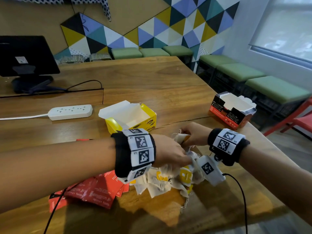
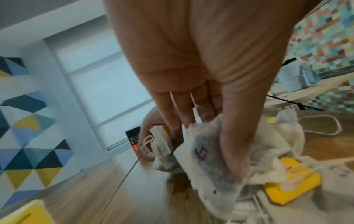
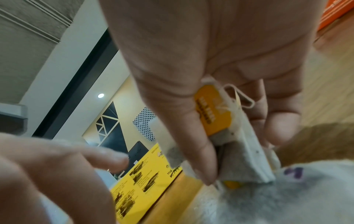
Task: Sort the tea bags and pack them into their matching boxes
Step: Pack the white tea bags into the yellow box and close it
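Head view: from above, facing forward and down over the wooden table (image 1: pixel 152 85), both wrists near the lens. Left wrist view: very close, along the left hand (image 2: pixel 210 75) toward the window. Right wrist view: very close, along the right hand (image 3: pixel 210 60) toward the yellow box (image 3: pixel 145 178). All three share the loose tea bags (image 1: pixel 162 181).

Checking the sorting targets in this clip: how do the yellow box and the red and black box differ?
The yellow box stands just beyond the left hand, near the middle of the table; the red and black box stands at the table's right edge, beyond the right hand. The yellow box's lid flap folds back to its left; the red and black box's flaps stand up around its mouth. Both are open, with white insides showing no tea bags.
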A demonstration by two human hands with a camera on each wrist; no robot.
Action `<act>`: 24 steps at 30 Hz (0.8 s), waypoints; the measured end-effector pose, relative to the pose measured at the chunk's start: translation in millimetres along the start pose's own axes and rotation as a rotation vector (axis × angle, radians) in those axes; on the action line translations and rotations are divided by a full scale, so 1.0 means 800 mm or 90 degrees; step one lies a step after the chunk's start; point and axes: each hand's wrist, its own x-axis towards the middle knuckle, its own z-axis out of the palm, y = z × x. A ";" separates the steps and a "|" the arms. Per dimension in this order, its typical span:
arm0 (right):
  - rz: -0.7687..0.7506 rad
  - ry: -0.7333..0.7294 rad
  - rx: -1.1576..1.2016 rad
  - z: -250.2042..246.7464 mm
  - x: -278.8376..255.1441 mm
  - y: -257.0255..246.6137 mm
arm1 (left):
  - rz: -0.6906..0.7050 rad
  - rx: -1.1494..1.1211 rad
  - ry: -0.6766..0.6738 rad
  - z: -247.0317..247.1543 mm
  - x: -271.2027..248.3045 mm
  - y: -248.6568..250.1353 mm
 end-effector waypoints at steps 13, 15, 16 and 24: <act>0.021 0.030 0.039 -0.015 -0.005 0.004 | -0.156 -0.053 -0.053 0.003 -0.001 -0.030; 0.031 0.041 0.071 -0.017 -0.001 0.001 | -0.210 -0.095 -0.029 0.012 -0.005 -0.040; 0.034 0.051 0.076 -0.018 0.003 -0.002 | -0.230 -0.114 -0.022 0.017 -0.004 -0.043; 0.036 0.067 -0.168 0.007 0.024 -0.029 | -0.357 -0.299 -0.017 0.036 0.008 -0.038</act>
